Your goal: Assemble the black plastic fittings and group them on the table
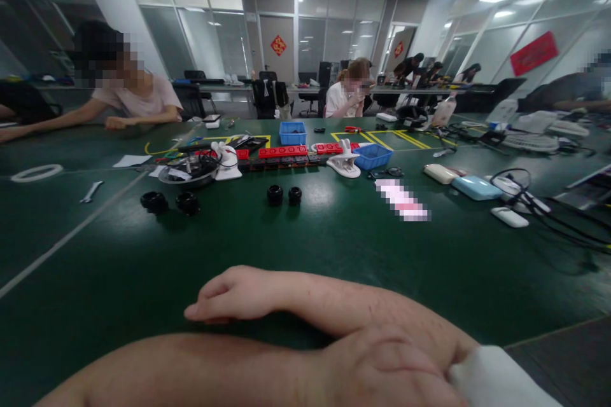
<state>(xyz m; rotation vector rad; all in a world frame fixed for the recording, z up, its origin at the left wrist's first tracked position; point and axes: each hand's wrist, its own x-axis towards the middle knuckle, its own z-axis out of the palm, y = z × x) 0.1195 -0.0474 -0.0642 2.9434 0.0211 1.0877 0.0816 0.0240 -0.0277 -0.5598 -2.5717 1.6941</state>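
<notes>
The right hand (229,296) lies loosely curled, seemingly empty and relaxed, over the dark green tabletop (334,235); the left hand (391,369) shows too little to tell. Glossy black rounded pieces (275,195) sit paired beyond, perhaps for easy reach.

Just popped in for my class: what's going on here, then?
A person's arms cross over a green table. The right hand holds nothing visible; the left hand overlaps the right forearm in this view, its grip unclear. Four black round parts stand farther off, in two pairs, untouched, nearer than two blue bins.
</notes>
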